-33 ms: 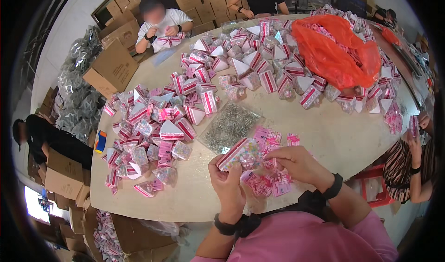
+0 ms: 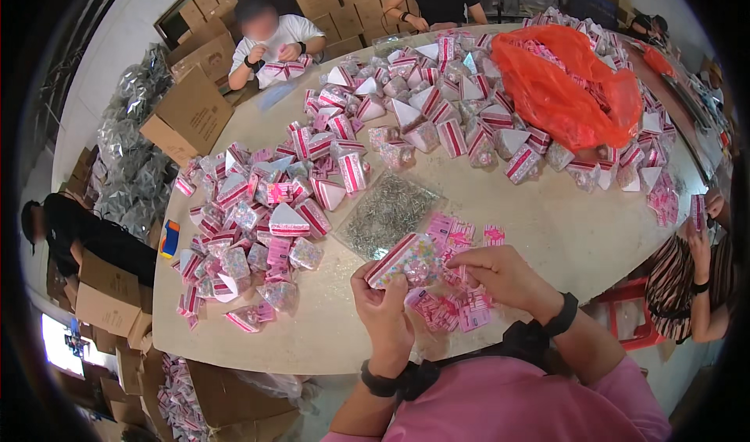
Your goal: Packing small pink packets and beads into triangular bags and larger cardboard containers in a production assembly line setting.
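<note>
My left hand [image 2: 383, 309] is closed around a cake-slice-shaped toy [image 2: 410, 264] with a pink-and-white striped side. Its clear bag shows pastel dots, and the thumb presses on the front. Close to the bag's right end, my right hand [image 2: 500, 278] has thumb and forefinger pinched together; whatever sits between them is too small to make out. Pink printed cards [image 2: 437, 311] lie loose beneath and around both hands. Just beyond the toy, a heap of thin silvery metal pieces [image 2: 391, 211] rests on a clear plastic sheet.
Bagged cake-slice toys [image 2: 289, 221] pile up on the table's left, more across the far side. A red plastic bag [image 2: 570, 90] lies at far right. A yellow-and-blue object [image 2: 169, 239] sits by the left edge. Cardboard boxes [image 2: 187, 114] and several other people surround the table.
</note>
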`<state>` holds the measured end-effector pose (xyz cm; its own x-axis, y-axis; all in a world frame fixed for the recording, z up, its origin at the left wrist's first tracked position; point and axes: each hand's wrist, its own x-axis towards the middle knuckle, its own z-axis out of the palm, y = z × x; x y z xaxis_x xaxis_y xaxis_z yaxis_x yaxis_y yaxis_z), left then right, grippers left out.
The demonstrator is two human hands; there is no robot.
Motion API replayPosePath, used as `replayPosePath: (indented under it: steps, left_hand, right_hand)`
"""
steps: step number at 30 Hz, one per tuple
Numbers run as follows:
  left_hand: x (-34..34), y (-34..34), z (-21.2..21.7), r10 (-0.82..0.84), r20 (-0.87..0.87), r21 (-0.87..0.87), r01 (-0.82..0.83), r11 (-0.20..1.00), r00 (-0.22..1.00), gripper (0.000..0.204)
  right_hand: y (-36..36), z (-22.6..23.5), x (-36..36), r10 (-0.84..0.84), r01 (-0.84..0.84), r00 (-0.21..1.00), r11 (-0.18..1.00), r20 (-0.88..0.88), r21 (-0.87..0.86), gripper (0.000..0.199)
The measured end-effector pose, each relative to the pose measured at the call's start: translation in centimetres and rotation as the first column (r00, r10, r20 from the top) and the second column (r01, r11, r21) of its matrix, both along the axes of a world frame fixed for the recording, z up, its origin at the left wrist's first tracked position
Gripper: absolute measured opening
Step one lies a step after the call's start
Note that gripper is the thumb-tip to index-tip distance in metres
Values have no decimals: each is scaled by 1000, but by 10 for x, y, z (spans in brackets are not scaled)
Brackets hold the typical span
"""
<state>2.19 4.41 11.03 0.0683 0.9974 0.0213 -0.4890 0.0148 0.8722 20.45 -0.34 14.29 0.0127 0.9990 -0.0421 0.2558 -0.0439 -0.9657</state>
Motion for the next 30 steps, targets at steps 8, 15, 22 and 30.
replayPosePath:
  steps: [8,15,22,30]
  left_hand:
    - [1,-3,-2,-27,55,-102,33,994,998,38]
    - [-14,-4,-39,-213,-6,-346,198,917,977,37]
    - [-9,-3,-83,-190,-458,-180,119,976,868,47]
    - [-13,-9,-62,443,-795,550,185,815,414,46]
  right_hand:
    - [-4,-4,9,-23,-5,958,995,-286,-98,8]
    - [-14,-9,28,-131,85,876,989,-465,-119,4]
    - [-22,-15,28,-69,7,892,990,-446,-140,5]
    - [-31,-13,26,-31,-2,974,989,-223,-147,9]
